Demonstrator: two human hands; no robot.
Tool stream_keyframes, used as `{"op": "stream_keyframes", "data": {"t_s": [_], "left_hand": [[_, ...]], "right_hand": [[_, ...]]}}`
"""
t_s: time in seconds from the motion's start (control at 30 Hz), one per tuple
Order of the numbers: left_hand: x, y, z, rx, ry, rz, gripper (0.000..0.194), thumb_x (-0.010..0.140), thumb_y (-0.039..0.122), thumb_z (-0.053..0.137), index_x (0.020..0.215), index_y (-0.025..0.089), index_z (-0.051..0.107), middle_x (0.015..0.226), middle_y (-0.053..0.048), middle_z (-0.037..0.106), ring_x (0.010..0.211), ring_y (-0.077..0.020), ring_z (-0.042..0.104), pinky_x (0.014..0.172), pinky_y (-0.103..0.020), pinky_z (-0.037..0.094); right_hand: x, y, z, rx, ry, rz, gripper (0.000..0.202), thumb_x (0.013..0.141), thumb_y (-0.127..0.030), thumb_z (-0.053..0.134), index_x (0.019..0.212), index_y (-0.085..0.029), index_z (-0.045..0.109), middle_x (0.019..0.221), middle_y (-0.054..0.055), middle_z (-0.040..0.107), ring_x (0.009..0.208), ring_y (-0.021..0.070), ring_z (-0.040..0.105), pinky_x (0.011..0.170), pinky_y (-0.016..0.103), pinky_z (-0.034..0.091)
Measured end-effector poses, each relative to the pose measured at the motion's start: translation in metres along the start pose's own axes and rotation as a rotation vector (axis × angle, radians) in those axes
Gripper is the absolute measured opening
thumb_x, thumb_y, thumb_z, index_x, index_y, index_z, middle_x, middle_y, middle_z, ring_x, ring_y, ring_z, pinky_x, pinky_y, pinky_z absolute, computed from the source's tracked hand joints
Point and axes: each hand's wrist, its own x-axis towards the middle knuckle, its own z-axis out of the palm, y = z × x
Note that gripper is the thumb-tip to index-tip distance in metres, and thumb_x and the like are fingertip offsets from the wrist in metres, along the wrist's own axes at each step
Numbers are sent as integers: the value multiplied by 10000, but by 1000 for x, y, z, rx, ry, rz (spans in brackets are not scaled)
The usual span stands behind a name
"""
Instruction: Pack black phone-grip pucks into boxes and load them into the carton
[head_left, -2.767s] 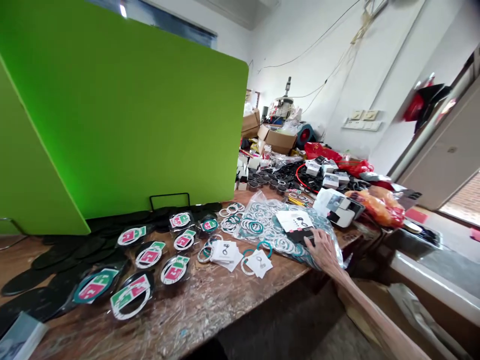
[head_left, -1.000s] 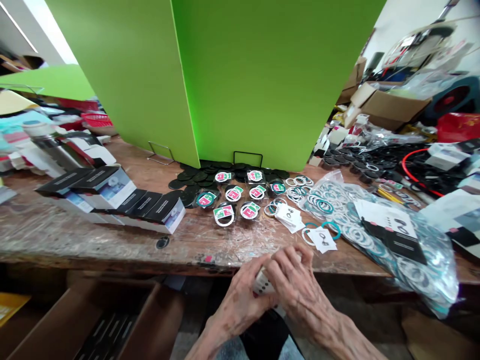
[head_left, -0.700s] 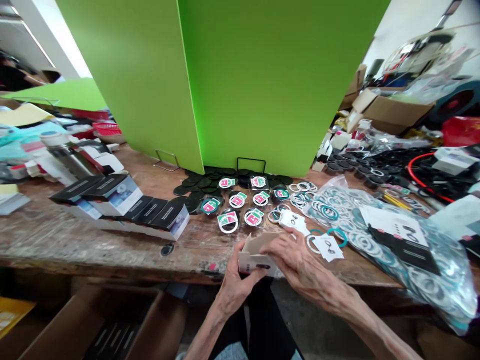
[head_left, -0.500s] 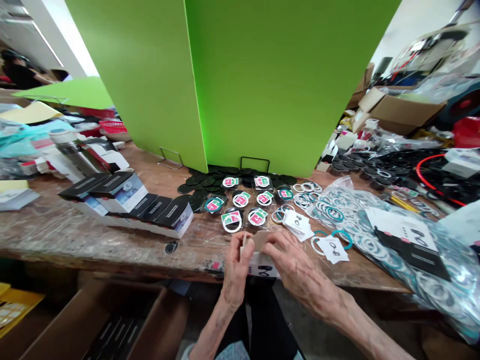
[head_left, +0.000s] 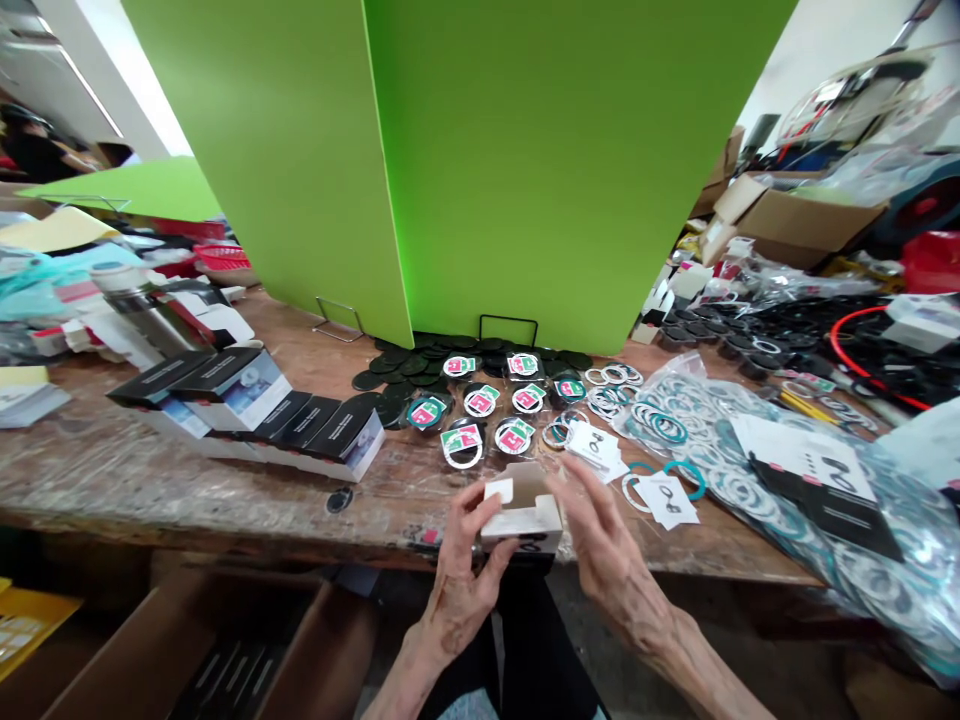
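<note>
White card makes up the little box (head_left: pixel 523 513), which sits with its top flaps open at the near edge of the desk (head_left: pixel 187 480); the left hand (head_left: pixel 466 570) pinches its left side, and the right hand (head_left: pixel 607 545) is spread open just beside its right side, maybe touching a flap. With only one hand gripping, the light box could tip, get squashed, or slide off the edge onto the floor, and a loose flap could bend. Pink and green tags (head_left: pixel 461 438) and black boxes (head_left: pixel 262 405) carry printing, but it is too small to read.
</note>
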Motion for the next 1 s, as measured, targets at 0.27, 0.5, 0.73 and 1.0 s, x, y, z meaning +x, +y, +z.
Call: {"op": "stream_keyframes", "data": {"t_s": [0.27,0.5,0.73,1.0], "left_hand": [[13,9,-15,74,-109,-5,408,885,158,570,1252,292,452,1334,-78,395,1246,-224,441,1028,-392,410],[27,16,-25,-26,-232,-196,514,862,234,621,1312,303,381,1254,-67,428,1177,-214,481,1010,-371,418],[28,19,-23,43,-261,-179,454,859,239,626,1262,322,435,1273,-48,388,1217,-196,445,1038,-336,390],[28,21,-25,-69,-149,-251,456,827,260,662,1238,281,467,1254,-55,480,1185,-208,504,1030,-354,408]], "right_hand": [[12,5,4,813,-214,481,493,969,-317,442,1397,-273,202,1366,98,477,1230,207,512,1026,428,437],[14,2,-1,255,-194,231,166,972,-332,419,1016,-239,550,1288,63,519,1228,209,471,1046,417,378],[51,7,-19,159,-494,349,157,892,-321,548,1001,-207,554,936,5,611,834,164,562,748,300,442],[42,6,-22,33,-393,266,272,978,-334,400,1200,-251,535,1173,55,605,1093,195,568,927,364,471]]}}
